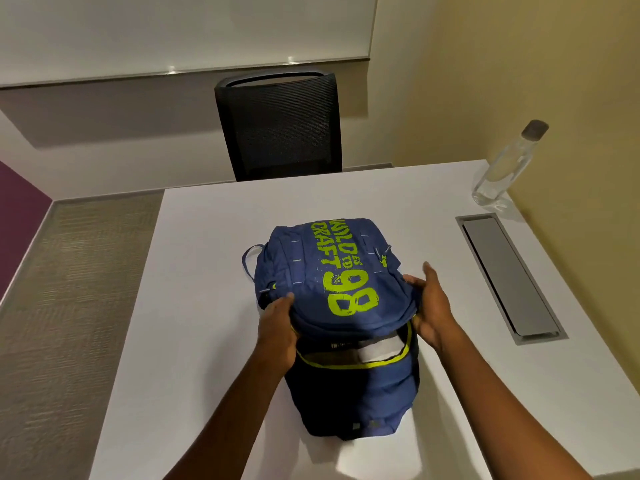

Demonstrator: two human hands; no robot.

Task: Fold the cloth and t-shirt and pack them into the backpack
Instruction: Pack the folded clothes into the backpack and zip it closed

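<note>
1. The backpack (341, 271) is seen at frame centre on the smooth white table (207, 258). It is blue woven fabric w/ lime-green print, soft and rounded, slumped. Its lower part is lost in shadow.
2. Its front flap (349, 317) is gripped from both sides. The left hand (277, 329), centre-left, has its thumb laid on top and fingers curled under the edge. The right hand (433, 306), centre-right, has its thumb pressed on the fabric and one finger raised. Its other fingers are hidden behind the flap.
3. The main compartment (325, 358) is shown open below the flap, lime-edged. A pale folded fabric (375, 351) is glimpsed inside; cloth or t-shirt can't be told.
4. A black mesh chair (280, 126) is set behind the table, top centre. Its seat & base are hidden.
5. A clear bottle (502, 168) w/ grey cap is seen upper right. A grey metal hatch (509, 275) is recessed in the tabletop at right.
6. Both forearms (502, 393) are cut off by the bottom edge.
</note>
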